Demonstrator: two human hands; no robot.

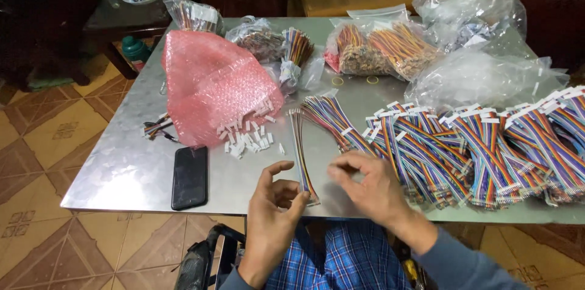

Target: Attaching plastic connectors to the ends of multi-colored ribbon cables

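Left hand point(271, 211) pinching ribbon cable point(301, 156), right hand point(368, 186) half-curled beside, phone point(189, 176) left.

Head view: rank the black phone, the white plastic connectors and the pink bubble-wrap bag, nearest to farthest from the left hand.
From the left hand:
1. Black phone, flat at its left.
2. White plastic connectors, loose pile beyond.
3. Pink bubble-wrap bag, farther back.

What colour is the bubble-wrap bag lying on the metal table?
Pink. The bubble-wrap bag shows best in the head view, at the table's left side.
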